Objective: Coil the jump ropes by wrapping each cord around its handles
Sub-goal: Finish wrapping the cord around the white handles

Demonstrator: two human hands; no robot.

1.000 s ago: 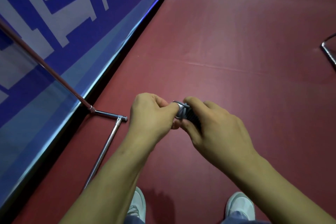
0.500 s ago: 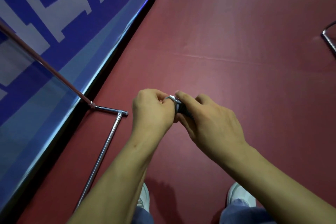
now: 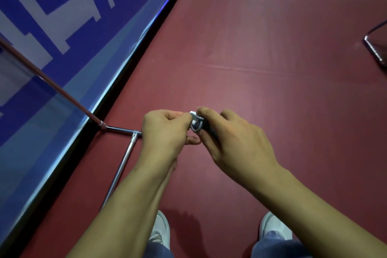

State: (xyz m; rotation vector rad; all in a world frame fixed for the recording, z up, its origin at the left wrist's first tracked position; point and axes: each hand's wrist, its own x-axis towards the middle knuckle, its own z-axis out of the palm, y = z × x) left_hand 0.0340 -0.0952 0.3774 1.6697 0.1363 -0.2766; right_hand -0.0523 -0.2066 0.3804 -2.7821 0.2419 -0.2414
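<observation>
At frame centre, the left hand (image 3: 165, 130) and right hand (image 3: 236, 142) are pinching the wound jump rope (image 3: 211, 132), apparently to stop its cord (image 3: 196, 126) slipping loose

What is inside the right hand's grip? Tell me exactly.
The right hand holds a dark ribbed handle with grey cord at its end, which the left hand pinches. The rest is covered by palm and fingers.

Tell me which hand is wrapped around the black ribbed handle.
The right hand: its fingers curl round the black ribbed handle. The left hand only pinches the grey cord at the handle's end.
</observation>
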